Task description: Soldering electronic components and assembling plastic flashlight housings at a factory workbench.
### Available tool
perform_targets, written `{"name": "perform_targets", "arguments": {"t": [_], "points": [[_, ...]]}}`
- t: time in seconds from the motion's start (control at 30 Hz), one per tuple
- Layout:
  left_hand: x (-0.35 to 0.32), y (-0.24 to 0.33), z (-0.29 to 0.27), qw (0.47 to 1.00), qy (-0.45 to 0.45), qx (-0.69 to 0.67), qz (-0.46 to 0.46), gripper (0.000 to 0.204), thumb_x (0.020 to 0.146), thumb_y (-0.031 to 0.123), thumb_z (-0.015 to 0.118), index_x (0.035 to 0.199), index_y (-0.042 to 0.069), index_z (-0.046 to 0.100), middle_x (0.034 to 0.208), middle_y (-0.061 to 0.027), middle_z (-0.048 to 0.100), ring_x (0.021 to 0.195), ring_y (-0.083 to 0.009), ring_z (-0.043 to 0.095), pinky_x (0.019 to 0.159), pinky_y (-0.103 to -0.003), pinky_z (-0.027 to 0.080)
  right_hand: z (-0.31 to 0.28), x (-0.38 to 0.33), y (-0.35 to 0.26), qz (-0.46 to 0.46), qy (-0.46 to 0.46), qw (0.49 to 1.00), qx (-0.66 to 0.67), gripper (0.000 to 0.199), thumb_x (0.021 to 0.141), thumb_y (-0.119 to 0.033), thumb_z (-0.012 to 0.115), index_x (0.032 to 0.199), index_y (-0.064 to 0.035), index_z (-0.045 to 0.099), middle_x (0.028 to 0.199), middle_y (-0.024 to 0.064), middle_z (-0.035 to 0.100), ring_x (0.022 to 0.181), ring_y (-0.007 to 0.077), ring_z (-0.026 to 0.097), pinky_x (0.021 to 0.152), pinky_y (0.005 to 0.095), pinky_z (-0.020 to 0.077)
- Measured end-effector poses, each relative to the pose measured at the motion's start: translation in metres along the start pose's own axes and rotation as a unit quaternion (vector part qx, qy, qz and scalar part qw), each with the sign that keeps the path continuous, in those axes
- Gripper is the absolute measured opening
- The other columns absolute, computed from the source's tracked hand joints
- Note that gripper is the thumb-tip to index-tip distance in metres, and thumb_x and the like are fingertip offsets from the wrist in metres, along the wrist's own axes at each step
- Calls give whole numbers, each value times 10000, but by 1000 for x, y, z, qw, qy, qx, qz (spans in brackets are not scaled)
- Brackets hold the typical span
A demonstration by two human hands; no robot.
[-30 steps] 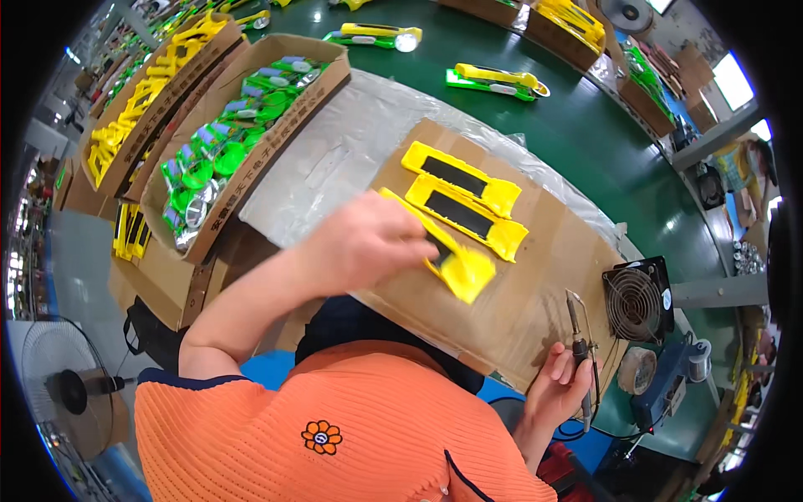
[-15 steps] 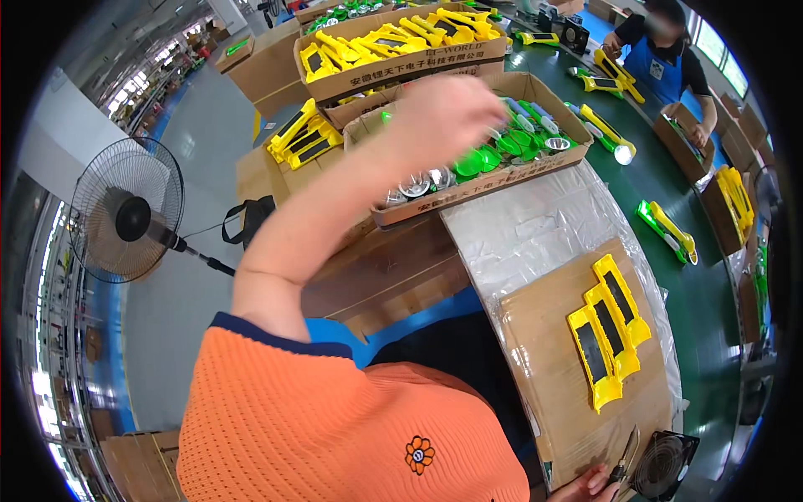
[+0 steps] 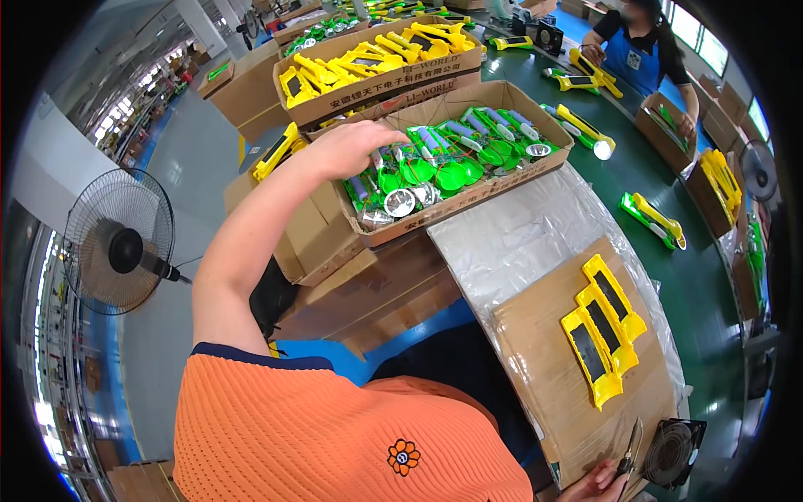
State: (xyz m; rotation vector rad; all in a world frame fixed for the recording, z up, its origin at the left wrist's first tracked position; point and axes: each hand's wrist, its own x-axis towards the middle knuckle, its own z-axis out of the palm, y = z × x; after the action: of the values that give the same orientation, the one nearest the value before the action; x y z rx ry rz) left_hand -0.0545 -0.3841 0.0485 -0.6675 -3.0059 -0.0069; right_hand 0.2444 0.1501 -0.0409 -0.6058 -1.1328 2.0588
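Factory bench: left hand (image 3: 347, 148) curled among green parts in cardboard box (image 3: 502, 180), grasp indiscernible; right hand (image 3: 598, 485) at 5 o'clock grips tool (image 3: 631, 443); unwatched tip could snag

- A black standing fan (image 3: 120, 244) is standing on the grey floor (image 3: 196, 159) at the left.
- Three yellow housings (image 3: 604, 326) are lying side by side on a cardboard sheet (image 3: 544, 368).
- A small black fan (image 3: 673, 453) is sitting beside this sheet.
- A box of yellow parts (image 3: 376, 63) is standing behind.
- A co-worker in blue (image 3: 640, 46) is working at the green conveyor belt (image 3: 661, 180).
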Motion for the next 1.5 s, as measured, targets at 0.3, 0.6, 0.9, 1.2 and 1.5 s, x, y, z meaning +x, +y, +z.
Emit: {"name": "perform_targets", "arguments": {"t": [0.3, 0.6, 0.9, 1.2, 1.5], "points": [[-12, -15, -16, 991, 59, 80, 89, 333, 782, -21, 555, 1087, 58, 665, 1025, -125, 686, 1038, -298, 634, 904, -417, 501, -39, 15, 9, 8, 57, 998, 12, 373, 1028, -235, 521, 697, -95, 423, 621, -2, 347, 687, 135, 455, 1041, 357, 429], [-33, 84, -62, 969, 228, -28, 91, 442, 806, -110, 645, 1223, 33, 611, 1166, -117, 642, 1093, -269, 615, 938, -347, 483, -33, 15, 17, 3, -51, 995, 88, 232, 1038, -154, 491, 812, -99, 484, 622, -24, 354, 637, 110, 421, 981, 371, 468], [22, 285, 78, 862, 178, -260, 397, 428, 743, 69, 786, 1146, 89, 644, 1098, -97, 652, 952, -293, 646, 795, -386, 535, -32, 9, 5, 12, -40, 992, 120, 276, 1037, -170, 488, 778, -75, 484, 617, -14, 364, 646, 117, 423, 982, 341, 464], [34, 304, 75, 851, 55, -390, 347, 220, 821, 74, 748, 1035, 38, 711, 1025, -91, 661, 888, -263, 651, 755, -338, 536, -14, -20, -8, -3, -135, 991, -11, 207, 930, -182, 620, 944, -85, 438, 517, -23, 393, 446, 144, 486, 1057, 485, 421], [48, 309, 67, 833, -54, -437, 334, 90, 779, 20, 726, 864, 36, 699, 947, -56, 670, 835, -226, 655, 715, -309, 530, 36, -19, 10, 60, -166, 981, -75, 223, 894, -86, 597, 958, -61, 385, 575, 36, 470, 453, 159, 500, 1098, 608, 374]]}}
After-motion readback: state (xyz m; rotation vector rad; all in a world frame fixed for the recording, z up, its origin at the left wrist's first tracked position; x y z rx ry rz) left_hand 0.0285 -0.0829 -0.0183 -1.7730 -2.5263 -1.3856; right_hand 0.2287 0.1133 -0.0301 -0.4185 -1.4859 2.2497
